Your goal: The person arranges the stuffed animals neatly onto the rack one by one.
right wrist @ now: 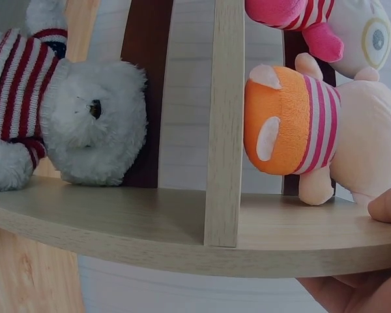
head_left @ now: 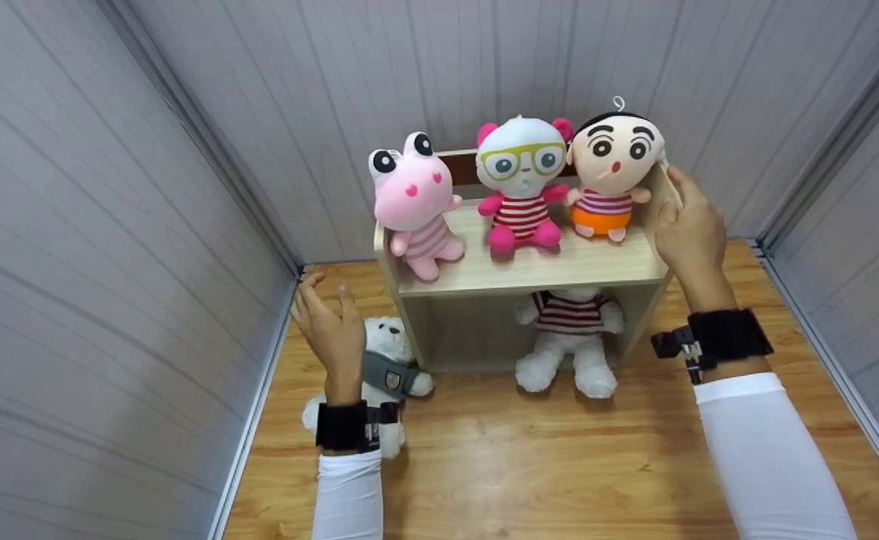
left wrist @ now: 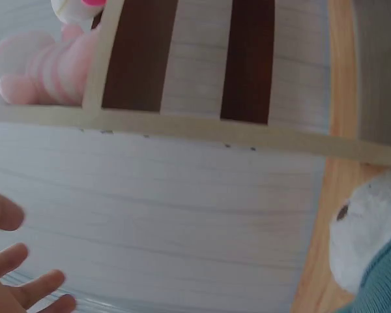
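Note:
My right hand (head_left: 693, 229) grips the right side panel of a small wooden shelf (head_left: 529, 281), thumb inside and fingers outside. Close by that thumb sits a plush boy doll (head_left: 604, 169) in orange shorts. My left hand (head_left: 328, 322) hangs in the air left of the shelf, fingers spread, holding nothing. Beneath it, a white plush bear (head_left: 391, 375) in a blue-grey top sits on the floor, partly hidden by the left forearm. On the top board stand a pink plush frog (head_left: 417, 199) and a plush panda (head_left: 522, 180) with yellow glasses.
A white teddy bear (right wrist: 98, 124) in a striped sweater sits in the lower compartment, its head hidden under the board in the head view. Grey panel walls (head_left: 207, 112) rise on the left, behind and on the right. Wooden flooring (head_left: 514, 465) stretches in front.

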A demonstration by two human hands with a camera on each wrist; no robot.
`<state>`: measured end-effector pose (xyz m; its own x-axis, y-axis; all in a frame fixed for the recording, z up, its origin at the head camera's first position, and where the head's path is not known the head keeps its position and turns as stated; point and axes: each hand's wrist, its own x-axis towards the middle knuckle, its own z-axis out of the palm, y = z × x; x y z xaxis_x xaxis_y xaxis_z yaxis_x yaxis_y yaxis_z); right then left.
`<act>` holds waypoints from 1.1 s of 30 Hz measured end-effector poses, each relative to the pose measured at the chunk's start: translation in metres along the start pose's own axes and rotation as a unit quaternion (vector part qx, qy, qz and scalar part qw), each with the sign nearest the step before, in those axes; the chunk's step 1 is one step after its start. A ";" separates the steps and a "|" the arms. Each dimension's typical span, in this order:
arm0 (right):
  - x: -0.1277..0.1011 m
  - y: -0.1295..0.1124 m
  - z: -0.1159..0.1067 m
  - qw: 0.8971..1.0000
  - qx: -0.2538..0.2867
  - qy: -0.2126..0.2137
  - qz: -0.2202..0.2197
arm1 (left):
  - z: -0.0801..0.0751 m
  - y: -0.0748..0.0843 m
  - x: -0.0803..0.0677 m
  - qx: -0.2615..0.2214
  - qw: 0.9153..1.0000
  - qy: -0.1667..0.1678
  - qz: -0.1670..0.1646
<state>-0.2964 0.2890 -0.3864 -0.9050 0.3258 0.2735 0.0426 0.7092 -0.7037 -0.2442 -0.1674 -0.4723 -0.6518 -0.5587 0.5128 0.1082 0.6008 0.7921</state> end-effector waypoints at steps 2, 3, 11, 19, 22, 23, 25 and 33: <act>0.000 0.000 0.000 1.000 -0.001 0.001 0.000 | -0.001 -0.008 0.000 0.030 0.999 -0.032 -0.010; 0.001 0.001 0.000 1.000 -0.002 0.001 -0.001 | -0.001 -0.012 0.000 0.044 0.998 -0.047 -0.015; 0.000 0.001 -0.001 1.000 0.002 0.009 -0.009 | 0.002 -0.042 -0.008 0.144 0.975 -0.150 -0.074; -0.001 -0.001 -0.001 1.000 0.003 0.014 -0.020 | 0.002 -0.073 -0.019 0.197 0.945 -0.230 -0.126; 0.000 -0.001 -0.001 1.000 0.004 0.014 -0.020 | 0.001 -0.083 -0.024 0.208 0.933 -0.256 -0.143; 0.000 -0.001 -0.002 1.000 0.004 0.013 -0.019 | 0.000 -0.086 -0.025 0.211 0.928 -0.268 -0.148; 0.000 -0.001 -0.002 1.000 0.004 0.008 -0.016 | -0.001 -0.091 -0.027 0.217 0.918 -0.293 -0.155; 0.000 0.000 -0.001 1.000 -0.001 -0.003 -0.009 | -0.006 -0.109 -0.036 0.199 0.895 -0.348 -0.194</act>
<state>-0.2961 0.2896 -0.3854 -0.9084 0.3090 0.2815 0.0272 0.7157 -0.6979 -0.2282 -0.2163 -0.5746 -0.9075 -0.3601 -0.2160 -0.4130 0.6720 0.6147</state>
